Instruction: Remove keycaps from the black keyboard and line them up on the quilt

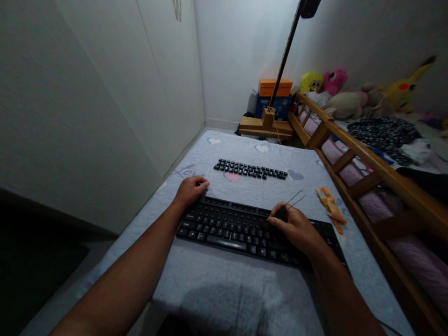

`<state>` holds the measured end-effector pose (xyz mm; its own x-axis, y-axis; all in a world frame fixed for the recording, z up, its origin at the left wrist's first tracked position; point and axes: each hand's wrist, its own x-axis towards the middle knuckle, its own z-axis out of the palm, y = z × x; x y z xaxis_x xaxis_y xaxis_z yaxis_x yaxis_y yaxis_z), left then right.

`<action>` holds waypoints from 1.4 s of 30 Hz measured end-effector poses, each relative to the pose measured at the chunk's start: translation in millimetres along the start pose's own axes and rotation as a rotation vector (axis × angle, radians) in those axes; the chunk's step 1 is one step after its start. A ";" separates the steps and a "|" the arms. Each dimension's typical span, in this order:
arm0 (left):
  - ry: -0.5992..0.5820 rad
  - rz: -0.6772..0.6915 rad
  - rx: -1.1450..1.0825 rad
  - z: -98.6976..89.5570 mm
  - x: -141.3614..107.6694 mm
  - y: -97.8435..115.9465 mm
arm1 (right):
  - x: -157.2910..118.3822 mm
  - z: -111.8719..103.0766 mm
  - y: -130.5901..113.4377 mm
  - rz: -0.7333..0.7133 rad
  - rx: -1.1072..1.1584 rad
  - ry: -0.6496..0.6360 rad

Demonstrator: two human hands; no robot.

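Cloth-covered counter (210, 270) beside wooden bed rail (357, 157); left hand (192, 190), fingers curled closed, contents unclear; right hand (294, 226), fingers gripping wire tool (298, 201) over keyboard (227, 243).

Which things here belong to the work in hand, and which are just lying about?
In use, or likely so:
- keyboard, beneath both hands
- wire-ended tool, in the right hand
- loose keycaps, in rows beyond the keyboard
- brush and orange cloth, probably

Just lying about, it seems:
- orange box
- blue box
- plush toys
- patterned cloth
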<state>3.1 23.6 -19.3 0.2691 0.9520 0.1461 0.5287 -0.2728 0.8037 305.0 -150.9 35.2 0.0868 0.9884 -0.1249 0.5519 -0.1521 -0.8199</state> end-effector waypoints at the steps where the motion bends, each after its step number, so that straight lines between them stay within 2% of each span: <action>1: -0.005 0.000 -0.007 -0.1 0.4 -0.3 | -0.2 0.0 0.3 -0.001 0.017 0.006; 4: 0.017 -0.003 -0.012 -2.5 1.5 1.5 | -3.2 1.1 0.5 -0.020 0.072 0.046; 6: 0.091 0.021 0.032 -6.0 0.0 8.0 | -6.4 3.0 -1.1 -0.058 0.063 0.104; 8: 0.185 0.122 0.105 -9.0 -5.5 20.8 | -9.7 6.4 -4.3 -0.101 0.028 0.169; 10: 0.180 0.290 0.136 -8.7 -16.2 39.5 | -12.6 11.4 -8.1 -0.143 -0.014 0.212; 13: 0.094 0.518 0.140 1.7 -38.6 71.5 | -15.3 20.3 -12.6 -0.222 -0.066 0.234; 17: -0.181 0.711 0.177 26.0 -63.8 99.5 | -17.4 29.0 -15.2 -0.328 -0.101 0.242; 20: -0.257 0.731 0.224 39.3 -70.3 102.5 | -18.8 31.9 -15.3 -0.386 -0.116 0.235; 26: -0.250 0.718 0.241 47.4 -69.6 96.0 | -20.3 35.1 -15.4 -0.472 -0.136 0.236; 32: -0.265 0.718 0.233 50.8 -72.6 99.9 | -20.6 38.0 -15.7 -0.483 -0.143 0.219; 42: -0.188 0.735 0.163 51.9 -72.5 100.2 | -22.6 37.7 -20.8 -0.444 -0.091 0.254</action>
<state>78.3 -80.0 20.6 0.7208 0.4827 0.4974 0.2691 -0.8563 0.4409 260.2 -170.0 34.0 0.0206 0.9277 0.3728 0.6505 0.2707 -0.7096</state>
